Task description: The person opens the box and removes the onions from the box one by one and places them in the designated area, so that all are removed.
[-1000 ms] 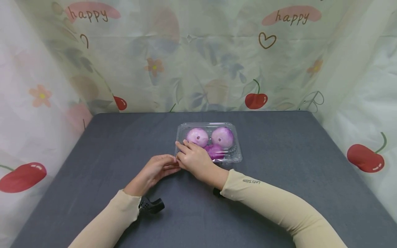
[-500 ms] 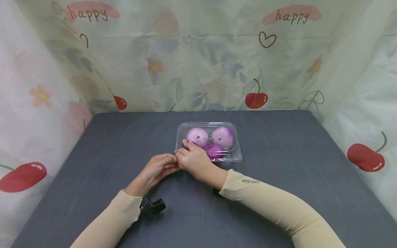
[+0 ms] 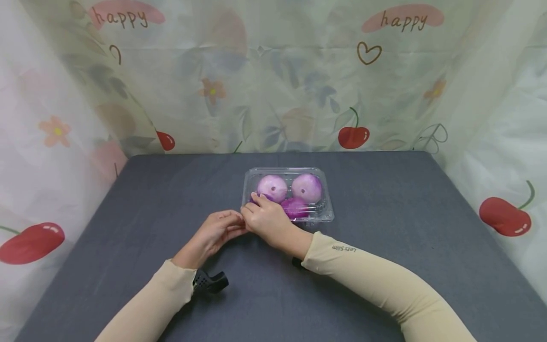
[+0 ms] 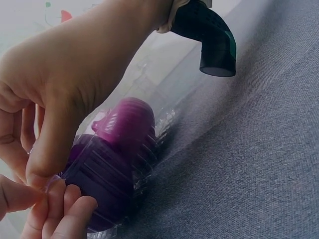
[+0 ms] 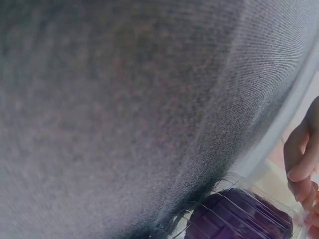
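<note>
A clear plastic clamshell box sits on the dark cloth, lid down over several round purple things that look like onions. Two pale ones, such as this pale purple round, lie at the back, with a magenta round in front. At the box's near left corner my left hand pinches the plastic edge between thumb and fingers. My right hand lies over the same corner, and its thumb and fingers pinch the edge too. In the left wrist view the right hand meets the left fingers at the thin plastic rim.
Dark grey cloth covers the table. A printed curtain hangs behind and along both sides. Black wrist cameras show at the left wrist and partly under the right sleeve.
The right hand's fingers have drawn in from the box's left edge and curled closer at the corner. Box and left hand stay in place.
</note>
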